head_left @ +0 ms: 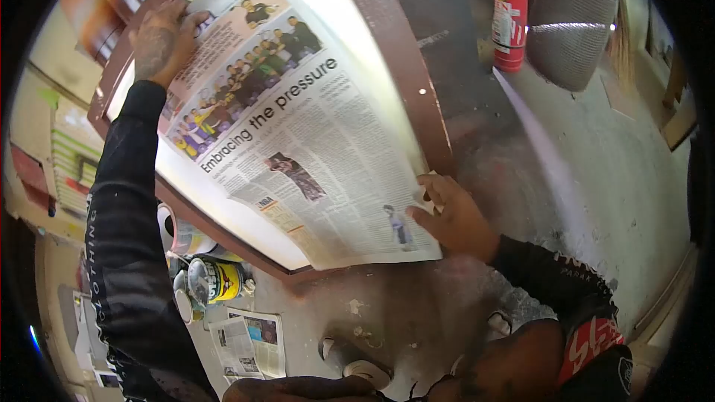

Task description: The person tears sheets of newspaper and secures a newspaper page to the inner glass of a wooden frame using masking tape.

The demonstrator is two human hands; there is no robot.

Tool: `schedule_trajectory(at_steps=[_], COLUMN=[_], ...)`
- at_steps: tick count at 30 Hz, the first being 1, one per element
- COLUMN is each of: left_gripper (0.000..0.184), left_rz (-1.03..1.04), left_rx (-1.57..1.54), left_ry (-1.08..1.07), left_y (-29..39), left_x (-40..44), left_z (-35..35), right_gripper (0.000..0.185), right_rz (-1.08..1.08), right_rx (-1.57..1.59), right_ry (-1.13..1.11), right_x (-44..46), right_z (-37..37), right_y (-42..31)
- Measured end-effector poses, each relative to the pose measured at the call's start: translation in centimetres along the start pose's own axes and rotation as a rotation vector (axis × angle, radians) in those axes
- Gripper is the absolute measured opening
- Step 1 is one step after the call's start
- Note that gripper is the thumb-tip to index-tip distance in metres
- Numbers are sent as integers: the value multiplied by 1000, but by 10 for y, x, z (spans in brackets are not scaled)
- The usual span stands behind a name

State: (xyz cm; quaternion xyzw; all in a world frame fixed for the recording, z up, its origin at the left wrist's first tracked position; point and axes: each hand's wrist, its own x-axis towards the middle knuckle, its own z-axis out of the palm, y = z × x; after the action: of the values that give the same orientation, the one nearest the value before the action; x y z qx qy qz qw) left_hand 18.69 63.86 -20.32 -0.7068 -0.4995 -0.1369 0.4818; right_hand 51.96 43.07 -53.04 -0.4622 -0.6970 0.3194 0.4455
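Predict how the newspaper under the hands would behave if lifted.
The newspaper would probably sag, since its edge looks wavy. Being thin paper, it should feel light for its spread, and may tear if pulled hard.

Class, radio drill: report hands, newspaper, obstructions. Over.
Left hand on newspaper's upper left edge. Right hand at lower right corner. Newspaper over brown-framed white panel; nothing visible blocking it.
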Motion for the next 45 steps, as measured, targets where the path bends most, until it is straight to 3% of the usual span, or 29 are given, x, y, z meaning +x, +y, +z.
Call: schedule_trajectory(at_steps=[3, 4, 5, 7, 8, 12, 14, 15, 17, 20, 23, 24, 25, 28, 37, 39, 43, 45], left_gripper=[45, 46, 46, 47, 47, 46, 49, 41, 38, 36, 39, 42, 42, 43, 42, 39, 37, 37], left_rz=[5, 5, 8, -65, -63, -103, -82, -73, -114, -113, -42, -71, -101, -92, -87, -45, -41, 180], left_rx=[38, 82, 70, 100, 145, 86, 145, 106, 48, 12, -5, -52, -29, -77, -106, -11, 2, -398], left_ry=[78, 128, 116, 115, 140, 66, 114, 164, 80, 41, 257, 230, 225, 267, 322, 503, 555, 357], left_y=[-1, -3, 0, 1, 1, -6, -3, -1, 5, 8, 4, 7, 12, 20, 24, 27, 47, 49], left_x=[1, -1, -2, -2, -4, -5, -10, -10, -8, -6, -8, -8, -9, -10, -9, -9, -10, -6], left_z=[6, 11, 12, 9, 10, 16, 17, 16, 7, 5, 20, 15, 11, 9, 18, 17, 8, 18], right_gripper=[48, 40, 40, 36, 37, 39, 41, 41, 46, 55, 64, 54, 54, 49, 56, 57, 57, 57], right_rz=[73, -113, -96, 17, 96, -8, -258, -287, -545, -462, -558, -673, -687, -550, -515, -518, -520, -522], right_rx=[88, -75, -79, 211, 421, 355, 82, 80, -166, -454, -617, -642, -640, -746, -759, -751, -773, -774], right_ry=[112, 203, 197, 310, 265, 173, 8, 22, 19, -122, 16, 194, 203, 157, 168, 167, 180, 177], right_x=[-32, -35, -39, -42, -43, -29, -18, -6, 13, 51, 80, 87, 89, 94, 91, 91, 92, 94], right_z=[-5, -9, -9, -6, -4, 3, 7, 9, 21, 45, 84, 86, 89, 94, 98, 98, 99, 101], right_y=[-16, -17, -11, 0, 0, -21, -24, -28, -41, -50, -13, -11, -8, -4, -9, -9, -11, -11])
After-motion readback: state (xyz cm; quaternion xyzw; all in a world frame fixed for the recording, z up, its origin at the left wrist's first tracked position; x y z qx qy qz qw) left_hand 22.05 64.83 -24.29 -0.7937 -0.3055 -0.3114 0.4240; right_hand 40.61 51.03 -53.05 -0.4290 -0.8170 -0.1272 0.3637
